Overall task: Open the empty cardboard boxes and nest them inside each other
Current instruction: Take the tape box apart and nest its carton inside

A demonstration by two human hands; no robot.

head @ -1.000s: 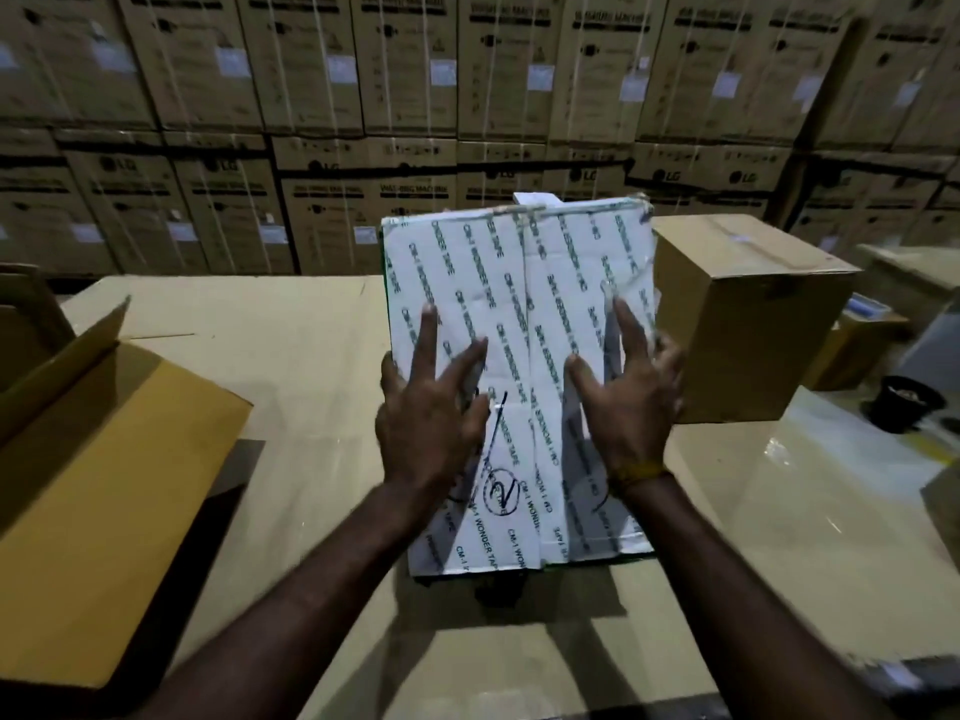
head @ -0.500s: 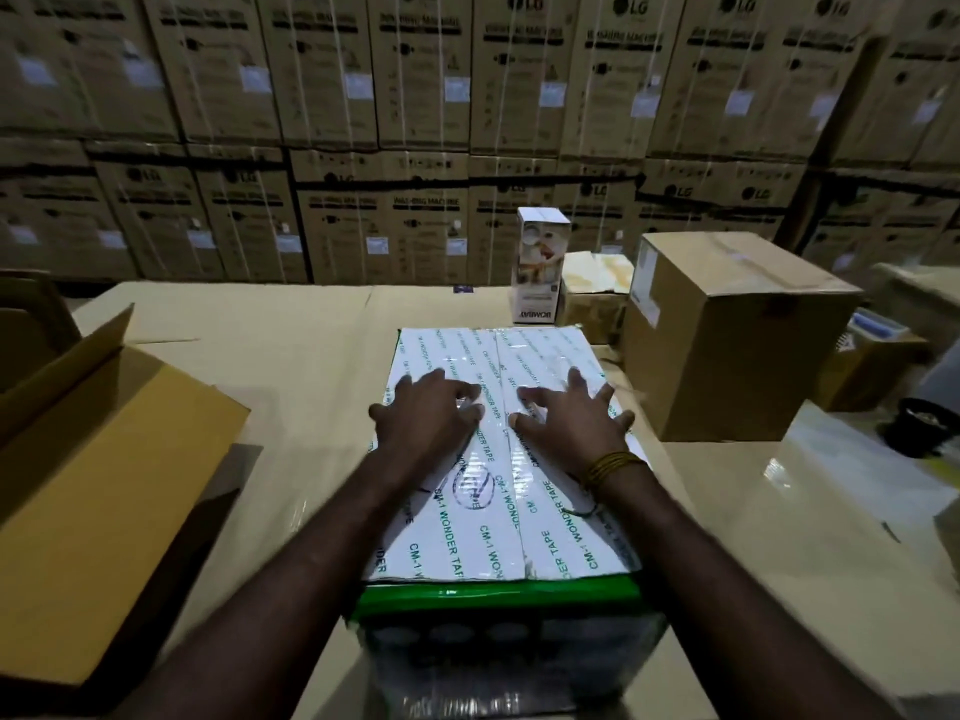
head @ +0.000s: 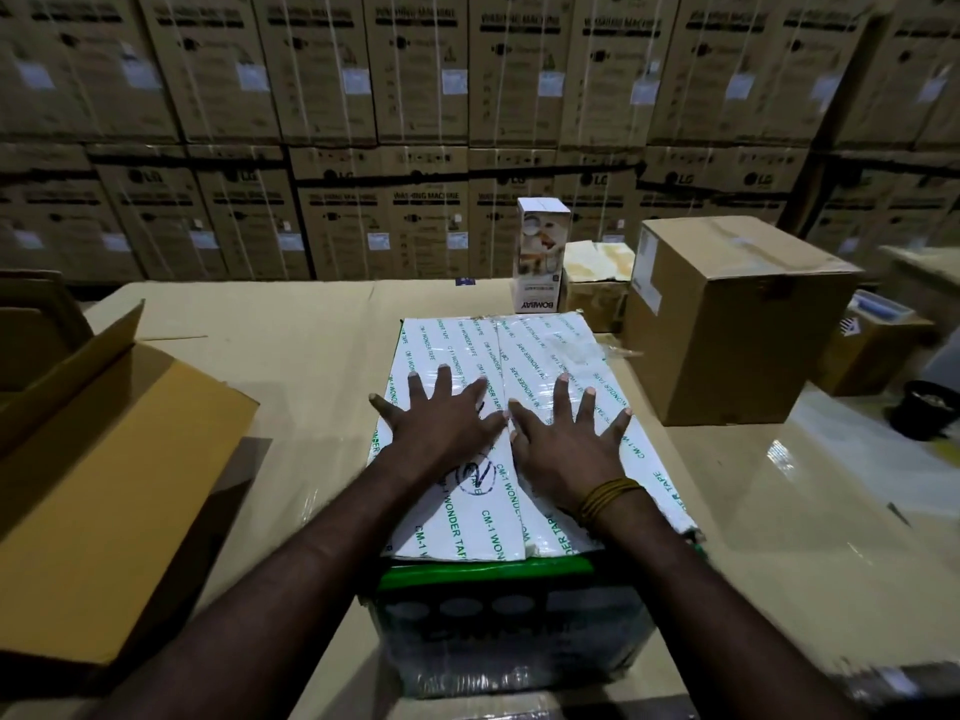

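Here, two hands (head: 441, 423) (head: 563, 439) flat, one box (head: 519, 356)

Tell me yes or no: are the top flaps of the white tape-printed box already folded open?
No: both top flaps of the white box lie flat and meet at the centre seam, with the left hand and right hand spread on them.

A warehouse, probably: stacked washing-machine cartons (head: 415, 148) wall the back; cardboard-covered packing table (head: 291, 345) in front.

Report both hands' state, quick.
Left hand: open, fingers spread flat on the white box top.
Right hand: open, flat on the same top.
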